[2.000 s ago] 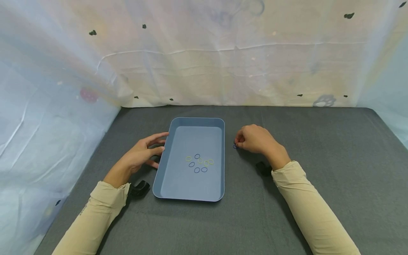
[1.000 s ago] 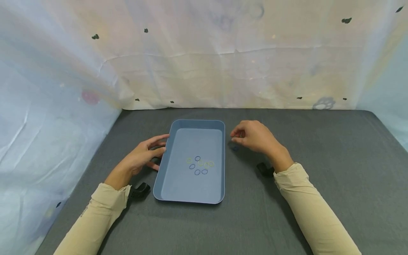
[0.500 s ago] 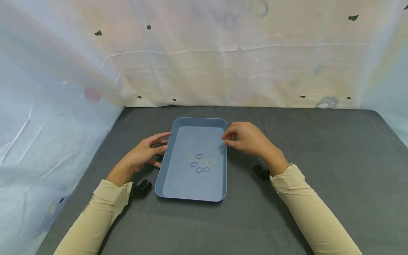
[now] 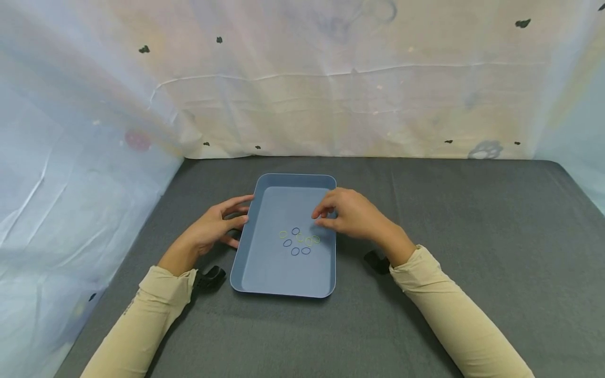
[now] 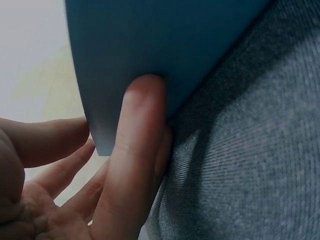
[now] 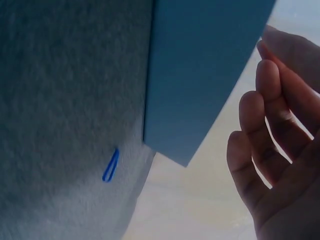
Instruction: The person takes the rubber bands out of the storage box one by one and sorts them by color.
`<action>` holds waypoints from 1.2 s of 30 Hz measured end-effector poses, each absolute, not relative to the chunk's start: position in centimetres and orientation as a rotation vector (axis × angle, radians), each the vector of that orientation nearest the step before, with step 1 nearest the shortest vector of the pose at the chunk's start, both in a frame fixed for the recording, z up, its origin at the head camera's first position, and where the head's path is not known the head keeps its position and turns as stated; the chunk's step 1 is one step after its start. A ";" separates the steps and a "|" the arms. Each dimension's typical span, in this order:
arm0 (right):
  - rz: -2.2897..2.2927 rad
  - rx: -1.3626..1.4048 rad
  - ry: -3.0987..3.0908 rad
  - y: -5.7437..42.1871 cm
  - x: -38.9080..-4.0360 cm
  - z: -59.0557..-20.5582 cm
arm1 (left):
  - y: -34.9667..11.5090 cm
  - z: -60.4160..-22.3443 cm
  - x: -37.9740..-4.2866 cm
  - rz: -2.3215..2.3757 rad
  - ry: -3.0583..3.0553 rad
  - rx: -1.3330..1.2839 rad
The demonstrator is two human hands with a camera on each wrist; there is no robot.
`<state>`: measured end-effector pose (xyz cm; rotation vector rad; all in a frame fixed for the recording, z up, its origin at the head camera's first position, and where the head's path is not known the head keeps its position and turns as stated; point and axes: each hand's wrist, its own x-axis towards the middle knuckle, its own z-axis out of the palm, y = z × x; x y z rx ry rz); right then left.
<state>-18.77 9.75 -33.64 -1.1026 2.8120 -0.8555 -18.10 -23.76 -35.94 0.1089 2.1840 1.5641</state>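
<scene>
A blue-grey rectangular tray (image 4: 283,283) stands on the grey cloth in the head view. Several thin blue rubber bands (image 4: 291,251) and yellow rubber bands (image 4: 279,235) lie loosely grouped on its floor. My left hand (image 4: 208,229) touches the tray's left outer wall with spread, extended fingers; a fingertip (image 5: 145,92) presses that wall in the left wrist view. Over the tray's right side hovers my right hand (image 4: 351,212), fingers bent, thumb facing the index finger; I cannot tell whether a band is between them. One blue rubber band (image 6: 111,165) lies outside the tray, in the right wrist view.
Grey cloth (image 4: 454,220) covers the table on both sides of the tray. A pale patterned sheet (image 4: 331,115) hangs along the back edge, with more of it at the left. Black wrist devices (image 4: 210,279) show below both wrists.
My right hand has risen from a blue rubber band on the cloth and moved left over the tray's right side. My left hand stays against the tray; the bands inside look unmoved.
</scene>
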 end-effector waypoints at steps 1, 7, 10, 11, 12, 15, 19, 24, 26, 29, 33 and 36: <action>-0.856 -1.111 2.805 9.6 -18.7 -33.7 | -23.8 -35.9 -18.1 1.563 2.187 0.110; -0.824 -1.186 2.763 8.7 -18.3 -34.1 | -23.8 -35.9 -18.0 1.559 2.190 0.102; -0.783 -1.217 2.753 8.2 -18.1 -34.4 | -23.9 -36.0 -18.0 1.557 2.190 0.097; -0.771 -1.224 2.749 8.0 -18.0 -34.4 | -23.9 -36.0 -18.0 1.555 2.191 0.097; -0.760 -1.228 2.746 7.9 -17.9 -34.5 | -24.0 -36.0 -18.1 1.553 2.193 0.098; -0.725 -1.244 2.745 7.6 -17.8 -34.8 | -24.1 -36.1 -18.1 1.549 2.196 0.096; -0.685 -1.269 2.748 7.3 -17.7 -35.0 | -24.0 -36.0 -18.0 1.556 2.190 0.098; -0.633 -1.304 2.742 7.0 -17.5 -35.3 | -24.1 -36.1 -18.0 1.551 2.192 0.106; -0.612 -1.313 2.742 6.8 -17.4 -35.4 | -24.3 -36.2 -17.9 1.545 2.197 0.108; -0.578 -1.320 2.750 6.7 -17.3 -35.5 | -24.3 -36.4 -17.9 1.546 2.198 0.112; -0.533 -1.344 2.746 6.5 -17.3 -35.6 | -24.3 -36.3 -17.9 1.546 2.205 0.113; -0.505 -1.361 2.739 6.5 -17.3 -35.6 | -24.3 -36.2 -17.9 1.544 2.208 0.113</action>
